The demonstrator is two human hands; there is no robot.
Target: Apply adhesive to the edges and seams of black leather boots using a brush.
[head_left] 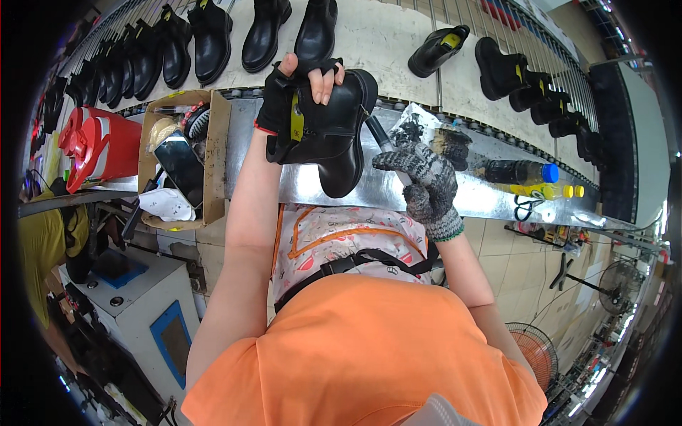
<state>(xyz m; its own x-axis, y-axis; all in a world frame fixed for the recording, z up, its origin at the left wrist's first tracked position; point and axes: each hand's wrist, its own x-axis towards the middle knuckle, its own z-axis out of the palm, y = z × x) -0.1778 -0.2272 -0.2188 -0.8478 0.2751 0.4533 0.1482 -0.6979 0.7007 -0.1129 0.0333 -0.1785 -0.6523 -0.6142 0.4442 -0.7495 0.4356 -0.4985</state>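
Observation:
A black ankle boot (330, 135) is held up over the bench, turned so that its opening with a yellow patch points left and its toe hangs down toward me. My left hand (284, 96), in a black fingerless glove, is closed on the boot's shaft, with bare fingertips over the leather. In a grey knitted glove, my right hand (425, 181) grips a slim pen-like tool (378, 131) with a dark front part. Its thin tip meets or nearly meets the boot beside the sole edge near the heel. The tool's exact kind cannot be made out.
Several black boots (209, 42) line the conveyor beyond the metal bench (298, 186). A cardboard box (217, 149) with a phone and brush stands left, beside a red jug (106, 145). Right are a stained cloth (451, 145), a blue-capped bottle (518, 172), yellow bottles (543, 191) and scissors (526, 207).

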